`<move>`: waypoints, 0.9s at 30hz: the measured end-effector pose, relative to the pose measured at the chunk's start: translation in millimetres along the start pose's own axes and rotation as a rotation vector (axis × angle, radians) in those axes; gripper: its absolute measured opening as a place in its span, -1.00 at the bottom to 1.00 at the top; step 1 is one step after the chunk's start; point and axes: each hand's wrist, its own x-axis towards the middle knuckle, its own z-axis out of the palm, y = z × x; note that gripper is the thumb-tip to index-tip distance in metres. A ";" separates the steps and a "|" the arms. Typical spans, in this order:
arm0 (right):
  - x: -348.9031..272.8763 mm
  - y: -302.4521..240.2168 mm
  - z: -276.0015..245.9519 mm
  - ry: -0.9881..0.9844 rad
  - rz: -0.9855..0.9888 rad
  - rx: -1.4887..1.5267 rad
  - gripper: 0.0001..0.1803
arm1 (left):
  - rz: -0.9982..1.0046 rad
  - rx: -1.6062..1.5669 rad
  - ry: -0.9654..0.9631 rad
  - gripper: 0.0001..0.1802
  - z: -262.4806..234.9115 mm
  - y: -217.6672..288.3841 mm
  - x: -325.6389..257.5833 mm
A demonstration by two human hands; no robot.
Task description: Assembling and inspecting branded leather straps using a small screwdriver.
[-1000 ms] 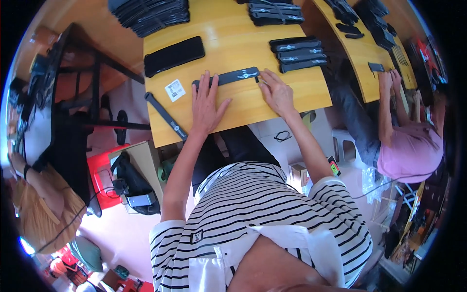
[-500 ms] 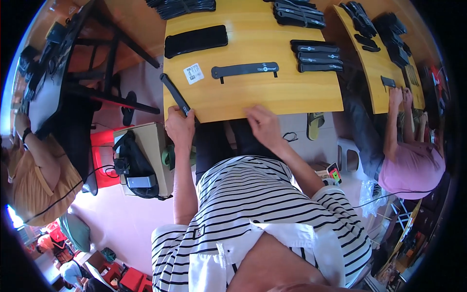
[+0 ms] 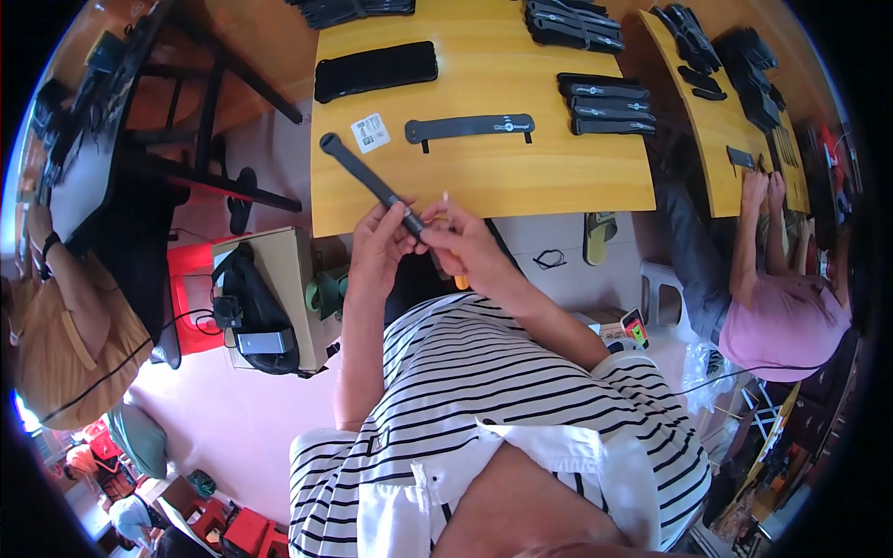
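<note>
My left hand (image 3: 379,249) and my right hand (image 3: 458,244) both grip the near end of a long black strap (image 3: 365,173) in front of the yellow table (image 3: 484,177); the strap's far end lies over the table's left corner. My right hand also holds a thin light stick that points up. On the table lie a flat black strap with a small label (image 3: 470,126), a white tag (image 3: 371,132), a black pad (image 3: 376,70) and a stack of black straps (image 3: 606,100) at the right.
More black bundles (image 3: 572,23) lie along the table's far edge. A person in a pink shirt (image 3: 783,325) works at a second yellow table (image 3: 721,121) on the right. A cardboard box with a black bag (image 3: 260,298) stands at my left, and a person in tan (image 3: 56,316) sits at the far left.
My hands left the tabletop and came back to the near edge. My left hand picked up the long black strap, and now both hands hold its near end.
</note>
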 end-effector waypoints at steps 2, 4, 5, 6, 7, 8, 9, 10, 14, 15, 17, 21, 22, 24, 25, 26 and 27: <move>-1.5 -11.9 -8.0 -0.056 0.057 0.172 -0.80 | -0.001 -0.041 -0.107 -0.71 0.0 -1.1 0.0; -6.4 -21.6 -7.5 -0.065 0.046 0.125 -0.80 | 0.001 -0.035 -0.114 -0.72 8.3 -3.2 -1.2; -8.6 -26.9 -6.4 -0.075 0.029 0.081 -0.79 | 0.014 -0.055 -0.115 -0.75 6.3 -4.8 0.2; -12.0 -32.9 -3.6 -0.075 0.035 0.077 -0.79 | 0.015 -0.061 -0.112 -0.75 6.8 -4.1 1.1; -16.6 -38.7 0.3 -0.028 -0.045 -0.024 -0.76 | 0.026 -0.084 -0.058 -0.75 8.8 -1.8 1.2; -19.9 -41.6 1.2 0.018 -0.124 -0.125 -0.71 | 0.038 -0.107 -0.004 -0.76 10.9 0.5 0.9; -22.0 -41.8 -3.1 0.018 -0.166 -0.227 -0.60 | 0.038 -0.112 0.001 -0.76 13.0 2.7 0.1; -24.9 -44.6 -4.9 0.013 -0.160 -0.230 -0.60 | 0.044 -0.100 -0.012 -0.76 14.0 5.4 -1.5; -33.6 -54.5 -0.7 0.021 -0.120 -0.408 -0.61 | 0.090 -0.075 -0.048 -0.75 14.5 7.2 -2.9; -36.0 -55.3 2.1 0.007 -0.136 -0.491 -0.61 | 0.091 -0.078 -0.047 -0.75 15.2 7.6 -3.3; -39.5 -53.3 5.8 -0.006 -0.149 -0.575 -0.60 | 0.111 -0.050 -0.053 -0.78 16.8 9.0 -4.7; -40.8 -50.9 12.6 -0.025 -0.220 -0.730 -0.56 | 0.147 -0.010 -0.017 -0.79 22.5 6.4 -5.9; -41.0 -51.3 14.2 -0.026 -0.221 -0.770 -0.55 | 0.170 0.001 -0.006 -0.80 22.3 5.3 -6.3; -40.1 -48.0 13.3 -0.020 -0.242 -0.804 -0.54 | 0.193 0.011 0.007 -0.80 22.7 4.3 -7.5; -39.3 -46.3 12.2 -0.014 -0.266 -0.837 -0.54 | 0.206 0.036 0.030 -0.80 23.4 4.4 -8.2; -38.9 -45.4 11.4 -0.016 -0.265 -0.838 -0.54 | 0.219 0.060 0.053 -0.81 23.9 4.4 -8.9; -38.7 -44.8 10.6 -0.013 -0.268 -0.871 -0.53 | 0.221 0.059 0.055 -0.81 24.2 4.4 -9.5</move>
